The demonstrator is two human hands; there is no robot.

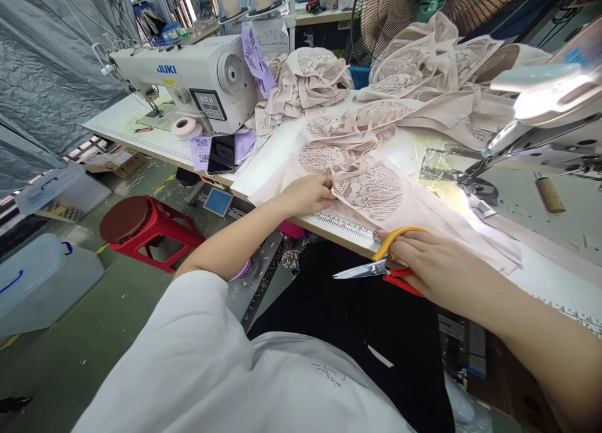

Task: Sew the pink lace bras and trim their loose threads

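Pale pink lace fabric (371,191) lies between and beyond your hands, its edge pinched, best gently, in your left hand (306,196), while your right hand (433,258) grips scissors (379,267) best angled clear of it.

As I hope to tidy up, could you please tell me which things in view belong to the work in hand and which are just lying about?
In use:
scissors, in the right hand
lace fabric, held by the left hand

Apparently just lying about:
black phone, on purple paper
red stool
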